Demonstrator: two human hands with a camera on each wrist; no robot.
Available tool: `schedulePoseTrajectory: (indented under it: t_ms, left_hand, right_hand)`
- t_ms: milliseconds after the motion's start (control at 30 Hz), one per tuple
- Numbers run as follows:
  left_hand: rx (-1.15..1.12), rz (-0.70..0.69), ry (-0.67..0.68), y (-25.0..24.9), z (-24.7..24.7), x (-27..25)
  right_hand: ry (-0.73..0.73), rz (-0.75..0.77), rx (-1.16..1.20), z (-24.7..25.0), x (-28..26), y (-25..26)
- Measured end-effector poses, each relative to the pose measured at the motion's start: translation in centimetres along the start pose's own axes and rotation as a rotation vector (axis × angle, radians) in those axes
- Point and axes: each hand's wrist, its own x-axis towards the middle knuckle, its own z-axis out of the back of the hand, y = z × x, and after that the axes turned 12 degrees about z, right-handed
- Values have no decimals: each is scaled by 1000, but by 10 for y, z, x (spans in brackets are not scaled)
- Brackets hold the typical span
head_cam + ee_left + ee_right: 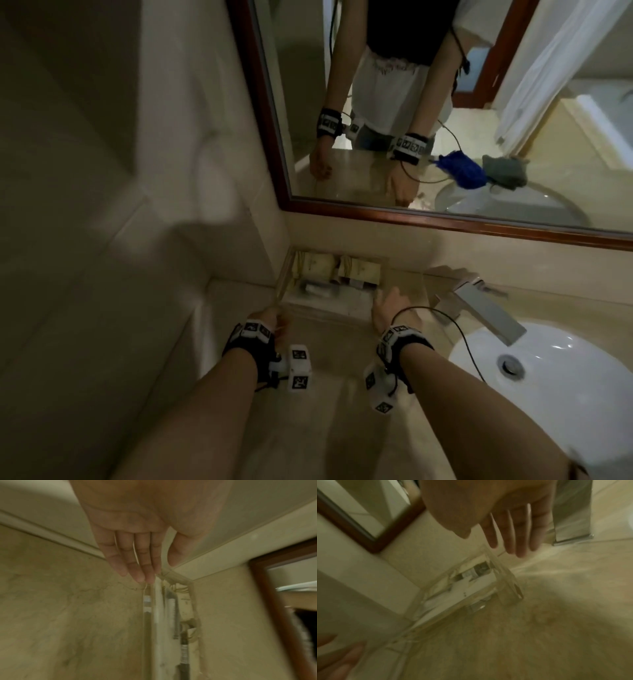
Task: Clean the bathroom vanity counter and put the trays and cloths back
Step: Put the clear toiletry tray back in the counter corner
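In the back left corner of the table [342, 404], tight against the side wall and the ledge under the mirror [445, 102], sits a clear tray [310, 310] with low see-through walls. Both hands are at it, one at each end, which reads to me as someone squaring it into its corner. The left hand [270, 317] has its fingers [137, 563] straight and close together, tips at the tray's near left corner; whether they press the rim or only hover by it, the blur won't let me say. The right hand [390, 308] is spread flat and relaxed above the tray's right end, fingers [518, 534] long and slightly parted, holding nothing.

Inside the tray lie small toiletries: a couple of pale packets [320, 263] standing along the back, and a dark tube or small bottle [471, 574] lying on its side with a white sachet [317, 289] (labels too smeared to read). They sit loosely, so a shove could slide them about.

The cloths are not back yet, I'd judge: the mirror shows a blue cloth [462, 169] and a grey cloth [505, 171] bunched by the basin's rim. The white basin [548, 377] and its flat chrome faucet [486, 313] lie just right of the hands.
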Motion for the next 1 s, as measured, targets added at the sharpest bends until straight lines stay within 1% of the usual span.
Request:
schedulePoseTrajectory:
  t_ms: [67, 167, 233, 300, 367, 500, 733, 833, 1000]
  left_hand:
    - [-52, -17, 31, 4, -1, -22]
    - [-105, -45, 44, 17, -10, -42]
    - [-141, -43, 58, 27, -20, -48]
    - [-169, -31, 78, 39, -31, -52]
    - [-191, -25, 87, 51, -43, -56]
    - [-162, -17, 92, 73, -62, -61]
    - [-178, 5, 77, 103, -93, -72]
    - [-186, 1, 56, 115, -101, -83]
    - [-179, -50, 67, 138, -105, -103]
  right_hand:
    - [-43, 29, 128, 4, -14, 0]
    - [-34, 6, 406, 0, -20, -8]
    - [2, -64, 684, -5, -27, -16]
    - [50, -128, 821, -7, -35, -26]
    - [84, -147, 826, -9, -41, -37]
    - [122, -155, 797, -13, -45, -59]
    - [211, -113, 711, -5, -50, -90]
    - [181, -122, 730, -10, -60, -102]
    - [152, -93, 771, -2, -93, -114]
